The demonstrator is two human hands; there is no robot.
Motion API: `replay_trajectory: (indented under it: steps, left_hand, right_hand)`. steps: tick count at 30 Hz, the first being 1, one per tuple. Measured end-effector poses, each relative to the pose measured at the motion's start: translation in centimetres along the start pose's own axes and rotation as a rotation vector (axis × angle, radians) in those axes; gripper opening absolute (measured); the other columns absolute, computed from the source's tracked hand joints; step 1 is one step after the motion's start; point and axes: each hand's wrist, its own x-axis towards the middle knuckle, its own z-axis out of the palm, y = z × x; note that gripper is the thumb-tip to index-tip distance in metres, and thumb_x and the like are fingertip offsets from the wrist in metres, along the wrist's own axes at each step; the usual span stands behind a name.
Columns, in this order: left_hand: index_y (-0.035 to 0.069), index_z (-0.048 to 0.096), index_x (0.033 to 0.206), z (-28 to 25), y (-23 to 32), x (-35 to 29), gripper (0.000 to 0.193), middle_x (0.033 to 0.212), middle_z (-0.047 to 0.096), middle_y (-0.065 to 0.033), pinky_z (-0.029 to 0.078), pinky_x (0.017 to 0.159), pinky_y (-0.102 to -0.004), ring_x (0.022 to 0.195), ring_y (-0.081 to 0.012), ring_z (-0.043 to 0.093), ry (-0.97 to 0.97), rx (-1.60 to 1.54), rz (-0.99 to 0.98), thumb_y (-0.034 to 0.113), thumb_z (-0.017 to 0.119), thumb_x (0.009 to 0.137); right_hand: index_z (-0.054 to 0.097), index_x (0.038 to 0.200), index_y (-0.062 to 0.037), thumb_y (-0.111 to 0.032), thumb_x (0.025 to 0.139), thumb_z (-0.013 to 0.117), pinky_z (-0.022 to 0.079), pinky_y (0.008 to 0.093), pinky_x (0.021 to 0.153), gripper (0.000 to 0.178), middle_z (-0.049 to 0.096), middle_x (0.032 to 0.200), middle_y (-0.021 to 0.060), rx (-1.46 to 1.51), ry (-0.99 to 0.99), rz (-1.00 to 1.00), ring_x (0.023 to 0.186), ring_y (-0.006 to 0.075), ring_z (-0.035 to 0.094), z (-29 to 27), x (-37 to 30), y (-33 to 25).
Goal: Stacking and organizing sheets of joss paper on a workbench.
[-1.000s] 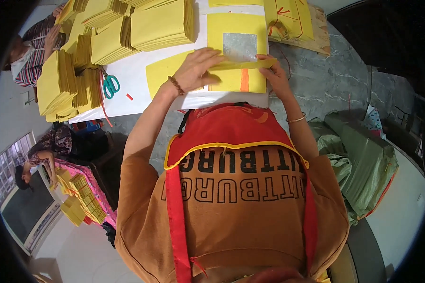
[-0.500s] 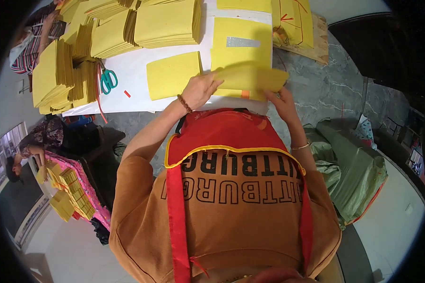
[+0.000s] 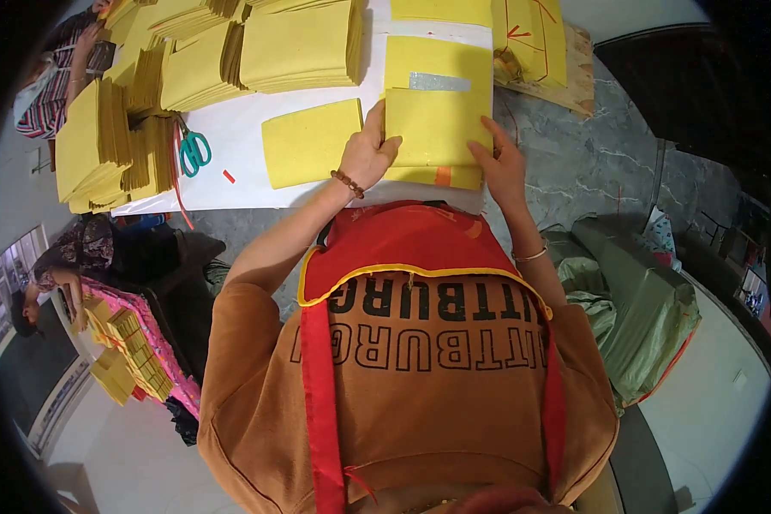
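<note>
A yellow paper sheet (image 3: pixel 437 124) lies almost flat between my hands, over a larger yellow piece bearing a silver strip (image 3: pixel 439 81) and a small orange mark (image 3: pixel 443 176). My left hand (image 3: pixel 369 158) holds its left edge, thumb on top and index finger along the side. At the right edge, my right hand (image 3: pixel 501 163) grips with thumb and index finger; its other fingers are partly hidden. Another yellow piece (image 3: pixel 313 143) rests just left of my left hand, on the white table (image 3: pixel 240 141).
Tall stacks of yellow paper (image 3: pixel 300 47) fill the table's far left. Green-handled scissors (image 3: pixel 194 152) lie beside a red scrap (image 3: pixel 229 176). A tied yellow bundle (image 3: pixel 531 38) stands far right. Other people work at the left, one beside a pink-covered table (image 3: pixel 167 343).
The yellow sheet, raised and curled before, has come down flat over the larger piece. My right hand has shifted slightly up and left; my left hand has turned, its index finger now pointing away.
</note>
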Motion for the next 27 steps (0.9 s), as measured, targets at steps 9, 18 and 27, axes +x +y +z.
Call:
replay_trajectory:
  steps: [9,18,27]
  left_hand:
    - [0.005,0.033,0.133,-1.1,2.9,-0.4,0.062,0.084,0.057,-0.018,0.045,0.061,-0.0388,0.074,-0.031,0.056,0.085,0.307,0.179,0.01,0.061,0.078]
    - [0.013,0.039,0.133,3.9,2.4,0.5,0.065,0.139,0.034,-0.0144,0.026,0.104,-0.0471,0.128,-0.0323,0.03,-0.012,0.774,0.688,0.043,0.058,0.08]
    - [0.012,0.039,0.133,4.5,1.2,0.7,0.071,0.14,0.033,-0.0153,0.022,0.105,-0.0483,0.129,-0.0327,0.029,-0.031,0.824,0.709,0.05,0.059,0.077]
  right_hand:
    - [0.055,0.12,-0.0047,-0.018,0.077,0.065,0.048,0.0307,0.076,0.046,0.065,0.098,0.0167,-0.127,0.04,0.002,0.087,0.022,0.064,0.2,0.1,-0.8]
    - [0.055,0.12,-0.0047,-0.019,0.077,0.065,0.048,0.032,0.076,0.047,0.065,0.099,0.0184,-0.128,0.046,-0.023,0.087,0.0248,0.064,0.5,0.1,-0.2]
    - [0.048,0.127,-0.0079,-0.035,0.083,0.058,0.033,0.0484,0.095,0.052,0.042,0.134,0.0126,-0.813,0.028,-0.378,0.118,0.0271,0.045,0.7,-2.6,-2.3]
